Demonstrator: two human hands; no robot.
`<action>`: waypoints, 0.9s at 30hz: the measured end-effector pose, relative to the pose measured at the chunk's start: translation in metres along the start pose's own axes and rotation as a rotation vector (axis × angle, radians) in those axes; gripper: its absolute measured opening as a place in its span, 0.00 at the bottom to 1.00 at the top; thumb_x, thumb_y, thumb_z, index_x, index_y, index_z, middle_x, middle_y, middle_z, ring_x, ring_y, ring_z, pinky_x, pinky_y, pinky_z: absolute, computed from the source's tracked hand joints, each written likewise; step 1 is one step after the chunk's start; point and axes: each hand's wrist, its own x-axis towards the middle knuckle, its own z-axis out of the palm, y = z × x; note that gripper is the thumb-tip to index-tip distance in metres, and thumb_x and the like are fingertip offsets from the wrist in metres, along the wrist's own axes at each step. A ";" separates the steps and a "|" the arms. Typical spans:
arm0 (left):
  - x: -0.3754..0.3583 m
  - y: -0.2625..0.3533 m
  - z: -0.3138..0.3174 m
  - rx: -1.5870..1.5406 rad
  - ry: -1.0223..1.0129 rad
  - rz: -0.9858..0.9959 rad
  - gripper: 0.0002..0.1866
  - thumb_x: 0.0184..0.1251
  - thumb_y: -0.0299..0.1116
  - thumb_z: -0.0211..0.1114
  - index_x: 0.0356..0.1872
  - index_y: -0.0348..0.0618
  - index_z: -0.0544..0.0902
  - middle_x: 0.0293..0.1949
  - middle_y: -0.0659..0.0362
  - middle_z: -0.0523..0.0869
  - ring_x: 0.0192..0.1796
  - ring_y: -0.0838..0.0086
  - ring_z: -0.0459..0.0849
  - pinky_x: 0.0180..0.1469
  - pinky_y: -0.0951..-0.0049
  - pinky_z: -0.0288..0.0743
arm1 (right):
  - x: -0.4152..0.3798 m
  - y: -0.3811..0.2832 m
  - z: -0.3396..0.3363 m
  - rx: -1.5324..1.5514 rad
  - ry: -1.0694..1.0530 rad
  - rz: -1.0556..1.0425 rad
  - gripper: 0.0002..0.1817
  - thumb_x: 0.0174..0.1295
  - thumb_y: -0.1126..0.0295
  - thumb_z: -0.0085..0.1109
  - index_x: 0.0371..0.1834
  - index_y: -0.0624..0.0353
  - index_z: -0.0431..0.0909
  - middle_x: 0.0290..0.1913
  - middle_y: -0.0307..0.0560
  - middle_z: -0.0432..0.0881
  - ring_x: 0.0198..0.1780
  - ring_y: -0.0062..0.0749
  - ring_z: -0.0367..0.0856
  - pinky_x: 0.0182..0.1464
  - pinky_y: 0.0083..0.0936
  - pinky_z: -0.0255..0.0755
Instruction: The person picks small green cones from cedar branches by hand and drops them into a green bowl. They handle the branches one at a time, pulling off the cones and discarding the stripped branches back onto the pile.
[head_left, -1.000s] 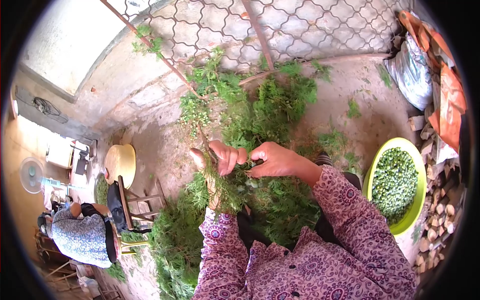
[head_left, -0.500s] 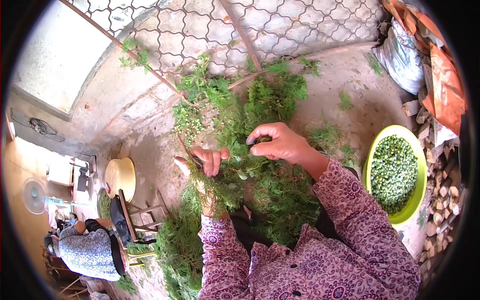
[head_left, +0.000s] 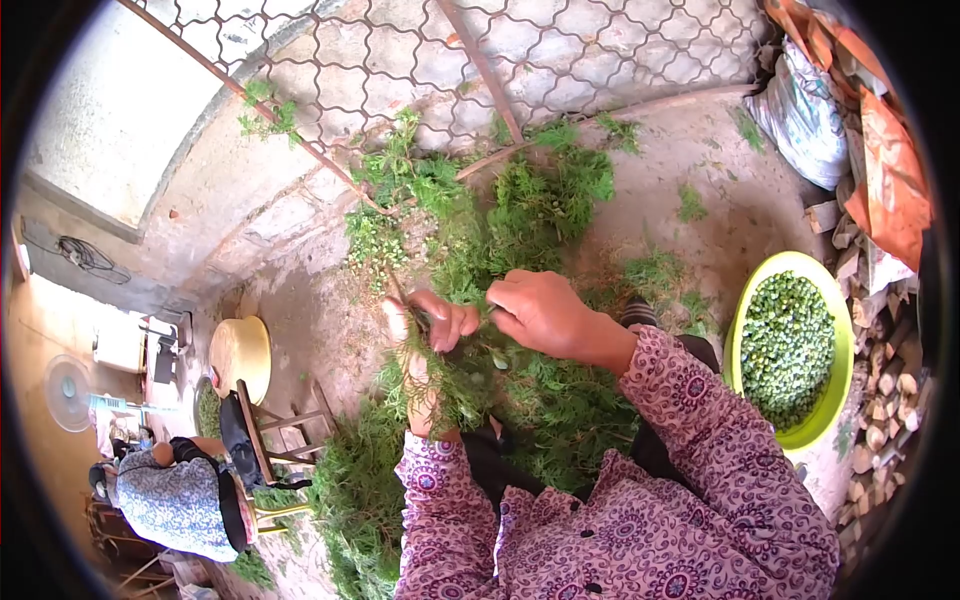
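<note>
A feathery green branch (head_left: 450, 392) hangs from my left hand (head_left: 442, 322), whose fingers are curled around its stem. The stem pokes up above the thumb and the foliage falls over the wrist. My right hand (head_left: 550, 312) is closed beside it, fingertips pinched close to the left fingers; what they hold, if anything, is hidden. Under both hands lies a heap of cut green branches (head_left: 560, 400). To the right stands a yellow-green basin (head_left: 738, 345) filled with small round green cones or fruits (head_left: 790, 340).
Metal lattice (head_left: 400, 60) runs along the wall ahead. Stacked firewood (head_left: 885, 400), a white sack (head_left: 805, 115) and orange sheeting (head_left: 890, 175) line the right side. At left another person (head_left: 180, 500) bends near a wooden chair (head_left: 290, 430), a yellow tub (head_left: 243, 358) and a fan (head_left: 70, 392).
My right hand has moved down and left, and its fingers have closed near the left hand. My left hand has shifted slightly right, still gripping the branch.
</note>
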 end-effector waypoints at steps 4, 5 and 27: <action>-0.007 0.010 -0.001 -0.091 0.044 0.013 0.31 0.67 0.57 0.34 0.31 0.36 0.74 0.10 0.66 0.67 0.14 0.80 0.62 0.29 0.76 0.57 | 0.002 0.040 -0.001 -0.259 0.175 -0.012 0.07 0.48 0.71 0.54 0.20 0.63 0.68 0.21 0.53 0.72 0.21 0.45 0.74 0.25 0.37 0.66; -0.007 0.015 -0.003 -0.087 0.034 0.011 0.32 0.66 0.58 0.35 0.30 0.36 0.74 0.10 0.66 0.67 0.14 0.80 0.61 0.30 0.76 0.57 | 0.007 0.035 -0.018 0.017 0.066 0.101 0.04 0.51 0.72 0.53 0.25 0.60 0.69 0.26 0.50 0.74 0.21 0.37 0.73 0.19 0.30 0.64; -0.003 0.002 0.013 0.240 0.027 0.085 0.37 0.57 0.68 0.37 0.24 0.37 0.74 0.08 0.66 0.61 0.12 0.79 0.57 0.29 0.69 0.59 | 0.008 -0.004 0.014 0.421 -0.371 0.038 0.14 0.46 0.64 0.58 0.25 0.67 0.75 0.15 0.54 0.69 0.14 0.31 0.67 0.21 0.28 0.62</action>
